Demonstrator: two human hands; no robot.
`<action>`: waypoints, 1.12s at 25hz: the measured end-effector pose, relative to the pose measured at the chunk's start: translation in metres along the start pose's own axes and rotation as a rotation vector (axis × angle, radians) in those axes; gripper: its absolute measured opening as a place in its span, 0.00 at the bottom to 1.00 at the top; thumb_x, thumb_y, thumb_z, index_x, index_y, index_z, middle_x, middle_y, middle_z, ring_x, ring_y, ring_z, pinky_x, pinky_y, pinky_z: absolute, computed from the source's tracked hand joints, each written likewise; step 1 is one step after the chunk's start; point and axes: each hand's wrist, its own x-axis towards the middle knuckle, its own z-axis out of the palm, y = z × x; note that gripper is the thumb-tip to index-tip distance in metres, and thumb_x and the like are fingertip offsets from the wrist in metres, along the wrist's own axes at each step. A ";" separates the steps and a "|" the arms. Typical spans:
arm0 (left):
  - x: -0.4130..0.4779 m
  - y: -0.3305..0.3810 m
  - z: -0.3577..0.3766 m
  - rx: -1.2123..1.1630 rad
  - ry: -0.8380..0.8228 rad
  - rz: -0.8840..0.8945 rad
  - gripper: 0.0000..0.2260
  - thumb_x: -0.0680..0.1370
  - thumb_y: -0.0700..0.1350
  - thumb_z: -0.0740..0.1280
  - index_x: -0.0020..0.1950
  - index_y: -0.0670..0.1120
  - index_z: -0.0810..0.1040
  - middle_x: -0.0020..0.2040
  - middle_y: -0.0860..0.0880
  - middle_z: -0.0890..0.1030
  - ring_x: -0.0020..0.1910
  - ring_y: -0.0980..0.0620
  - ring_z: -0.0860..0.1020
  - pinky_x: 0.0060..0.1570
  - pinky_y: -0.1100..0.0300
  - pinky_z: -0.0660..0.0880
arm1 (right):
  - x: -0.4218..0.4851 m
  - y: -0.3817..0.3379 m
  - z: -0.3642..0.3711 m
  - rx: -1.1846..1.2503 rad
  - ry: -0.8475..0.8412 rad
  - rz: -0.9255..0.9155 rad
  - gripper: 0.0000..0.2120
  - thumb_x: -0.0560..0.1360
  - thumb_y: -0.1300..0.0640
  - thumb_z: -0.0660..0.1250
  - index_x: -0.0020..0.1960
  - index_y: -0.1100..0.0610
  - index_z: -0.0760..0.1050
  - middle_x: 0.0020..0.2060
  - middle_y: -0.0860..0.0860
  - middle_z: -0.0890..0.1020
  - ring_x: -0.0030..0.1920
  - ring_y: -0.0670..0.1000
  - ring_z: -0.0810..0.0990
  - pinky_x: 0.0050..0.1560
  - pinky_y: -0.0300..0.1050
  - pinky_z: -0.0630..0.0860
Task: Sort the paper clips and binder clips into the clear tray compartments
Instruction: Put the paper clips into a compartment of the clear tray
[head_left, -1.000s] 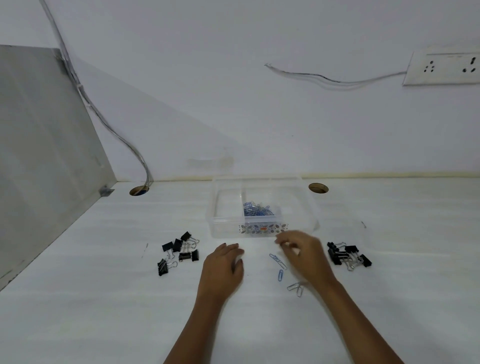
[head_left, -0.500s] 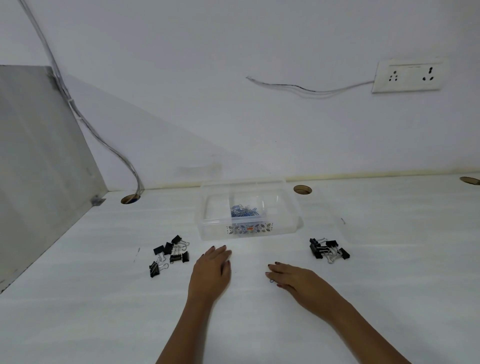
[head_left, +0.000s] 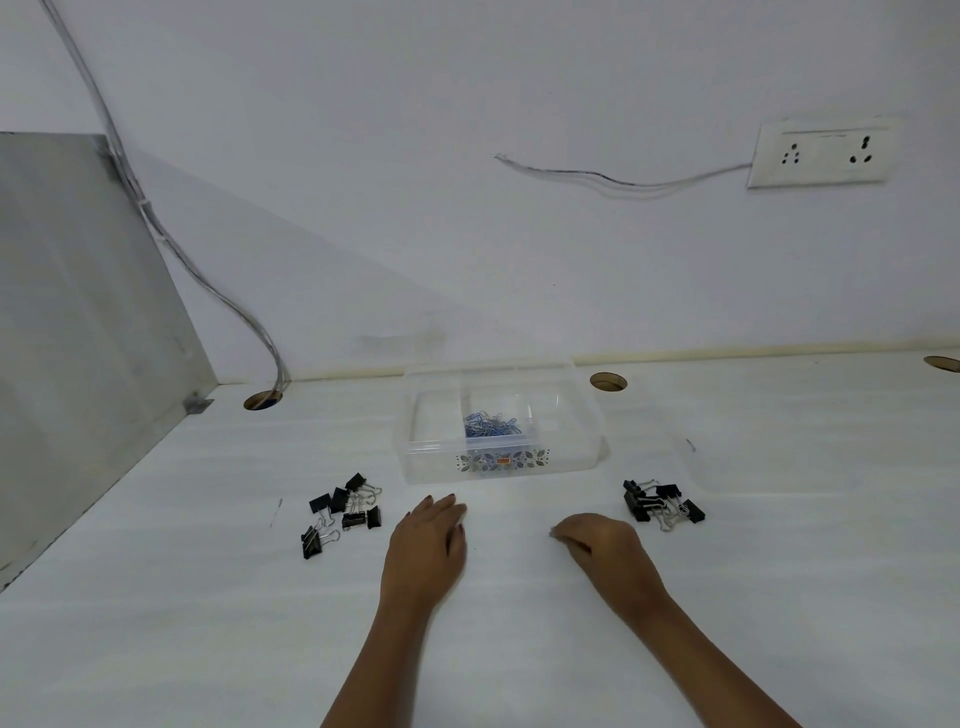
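A clear tray (head_left: 498, 470) stands at the middle of the white desk, with a heap of blue paper clips (head_left: 491, 425) in its middle compartment; the left compartment looks bare. Black binder clips lie in two groups, one to the left (head_left: 345, 512) and one to the right (head_left: 662, 506) of the tray's front. My left hand (head_left: 428, 545) rests palm down in front of the tray, holding nothing. My right hand (head_left: 602, 545) is curled on the desk with its fingers closed; a small metallic bit shows at the fingertips. No loose paper clips show on the desk.
A grey panel (head_left: 78, 338) closes off the left side. Round cable holes (head_left: 262, 400) (head_left: 608, 382) sit near the back wall, and cables run down into the left one. A wall socket (head_left: 821, 153) is at the upper right.
The loose paper clips seen by my right hand a second ago are gone from sight. That hand flattened over them, then curled shut. My left hand barely moved.
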 end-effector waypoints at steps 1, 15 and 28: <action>0.000 0.000 0.000 0.006 0.000 0.008 0.24 0.72 0.51 0.50 0.59 0.46 0.78 0.64 0.45 0.77 0.68 0.43 0.70 0.66 0.52 0.66 | 0.007 -0.003 0.001 0.133 0.092 0.129 0.07 0.67 0.69 0.69 0.42 0.62 0.83 0.39 0.56 0.86 0.39 0.41 0.82 0.46 0.25 0.73; 0.009 -0.002 -0.002 -0.032 0.132 0.091 0.12 0.66 0.40 0.62 0.42 0.46 0.83 0.44 0.48 0.86 0.43 0.49 0.82 0.47 0.60 0.74 | 0.172 -0.042 0.029 0.116 0.037 0.187 0.06 0.71 0.69 0.66 0.47 0.68 0.80 0.45 0.64 0.84 0.48 0.59 0.82 0.51 0.43 0.76; 0.006 -0.006 0.004 -0.044 0.174 0.091 0.14 0.68 0.41 0.60 0.47 0.44 0.83 0.51 0.44 0.85 0.53 0.45 0.81 0.56 0.54 0.75 | 0.026 0.006 -0.032 -0.024 -0.334 0.456 0.22 0.57 0.53 0.80 0.49 0.51 0.78 0.40 0.48 0.75 0.38 0.40 0.72 0.35 0.32 0.65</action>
